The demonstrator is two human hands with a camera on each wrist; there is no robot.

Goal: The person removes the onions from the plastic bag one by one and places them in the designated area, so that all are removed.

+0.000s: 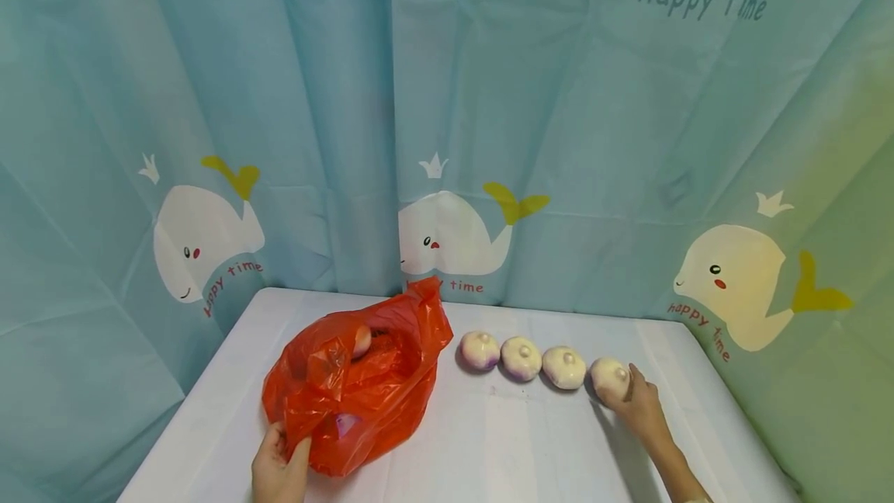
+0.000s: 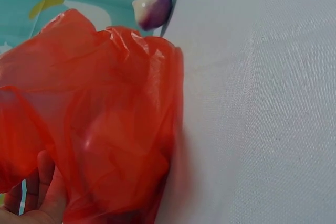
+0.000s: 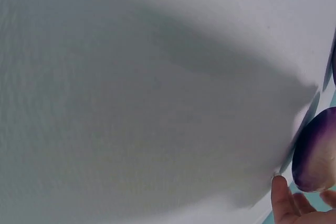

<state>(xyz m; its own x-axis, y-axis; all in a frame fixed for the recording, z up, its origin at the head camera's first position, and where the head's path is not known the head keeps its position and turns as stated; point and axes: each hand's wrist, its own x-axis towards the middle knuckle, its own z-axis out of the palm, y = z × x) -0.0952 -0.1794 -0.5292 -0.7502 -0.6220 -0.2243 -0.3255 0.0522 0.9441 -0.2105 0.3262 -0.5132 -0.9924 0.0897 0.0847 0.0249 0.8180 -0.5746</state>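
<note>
- my left hand [image 1: 278,470] has fingers clamped on the orange bag's [image 1: 359,379] near edge, on the table's [image 1: 503,441] left side
- right hand [image 1: 639,407] fingers curl round the rightmost onion [image 1: 610,376], end of a four-onion row

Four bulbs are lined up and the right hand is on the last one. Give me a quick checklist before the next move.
1. Row straight: four round white-and-purple bulbs sit side by side on the white table; ok.
2. Right hand at the rightmost bulb: fingers touch it; ok. Whether they grip it: cannot tell.
3. Left hand holds the near edge of the crumpled orange plastic bag: ok.
4. Bag mouth open toward the row: ok.
5. Bulbs left in the bag: one pale bulb shows at the mouth; how many more, cannot tell.
6. Bulbs away from the table edge: ok.
</note>
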